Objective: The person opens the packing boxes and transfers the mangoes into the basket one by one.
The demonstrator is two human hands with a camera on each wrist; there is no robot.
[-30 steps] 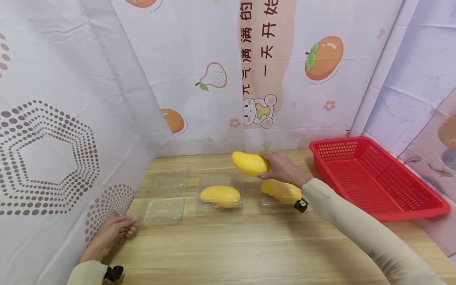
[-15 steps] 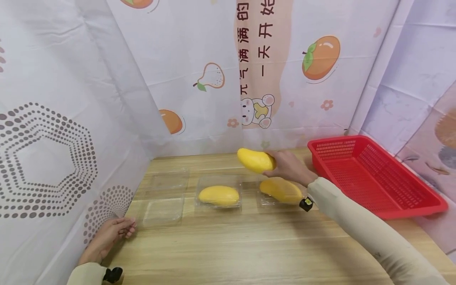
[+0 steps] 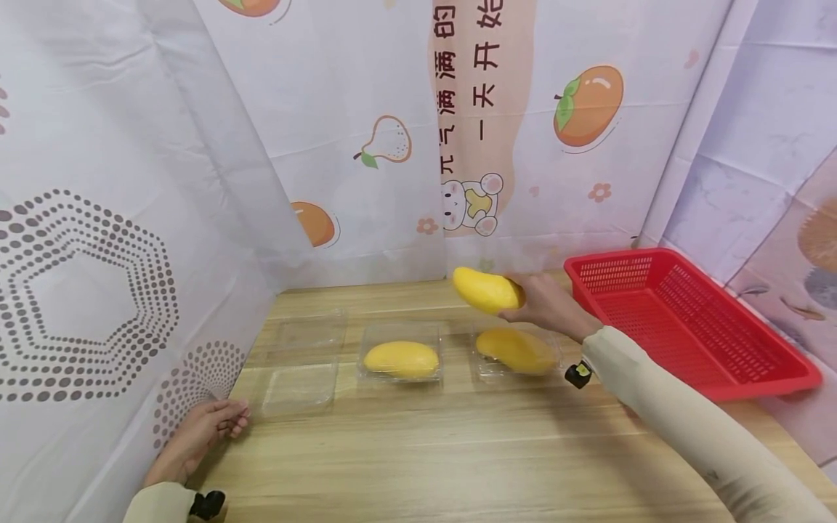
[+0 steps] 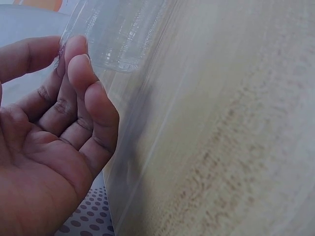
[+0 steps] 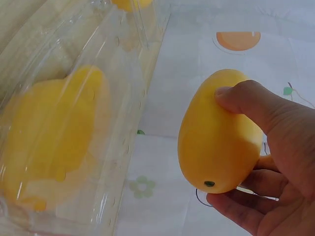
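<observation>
The right hand point(image 3: 548, 303) holds a mango point(image 3: 487, 290) in the air above the far part of the worktop point(image 3: 425, 450). The thumb lies on one side of the fruit and the fingers curl under the other, so the mango sits between them and juts out past the fingertips toward the person's left. In the right wrist view its dark green end spot faces the camera.

Below the held fruit and a little nearer the person is the right box point(image 3: 480, 369), clear plastic, with the right mango point(image 3: 516, 350) inside; the held one is apart from it. The middle box point(image 3: 402, 333) stands beside that, with the middle mango point(image 3: 402, 359) in it.

The left hand point(image 3: 205, 428) is low at the worktop's left edge, thumb and forefinger close together right at the edge of the left box point(image 3: 301, 383); whether they pinch it, I cannot tell. The other fingers are bent. A red basket point(image 3: 758, 396) stands to the right of the right hand.
</observation>
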